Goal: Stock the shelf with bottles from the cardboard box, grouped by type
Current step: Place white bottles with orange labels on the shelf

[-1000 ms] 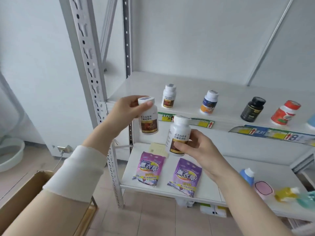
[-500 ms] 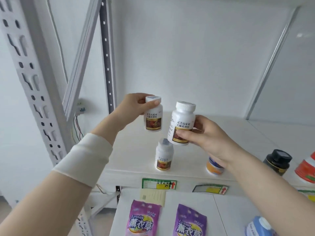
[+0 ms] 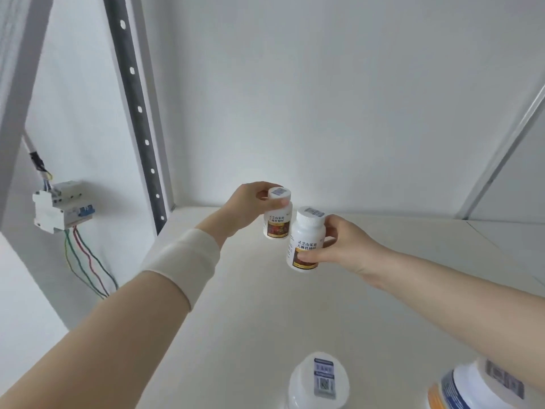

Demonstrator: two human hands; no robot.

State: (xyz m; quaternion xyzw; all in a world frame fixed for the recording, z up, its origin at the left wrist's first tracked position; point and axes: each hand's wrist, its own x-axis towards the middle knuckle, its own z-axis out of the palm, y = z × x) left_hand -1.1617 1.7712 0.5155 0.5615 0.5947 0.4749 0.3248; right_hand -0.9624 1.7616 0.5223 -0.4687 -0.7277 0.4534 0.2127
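Observation:
My left hand (image 3: 246,205) grips a white bottle (image 3: 277,220) with a brown label by its cap, deep over the white shelf (image 3: 241,305). Whether its base touches the board I cannot tell. My right hand (image 3: 343,246) holds a second, matching white bottle (image 3: 305,243) by its side, just right of and nearer than the first, lifted slightly above the board. A third bottle of the same kind (image 3: 318,382) stands at the shelf's front, seen from above. The cardboard box is out of view.
A white bottle with a blue and orange label (image 3: 474,388) stands at the bottom right. A grey perforated upright (image 3: 138,119) rises at the back left. A breaker box with coloured wires (image 3: 60,208) hangs on the wall left of the shelf.
Both hands have carried their bottles up and deeper onto the upper shelf. The view has risen and moved closer, so the lower shelf and its purple packets have dropped out of sight.

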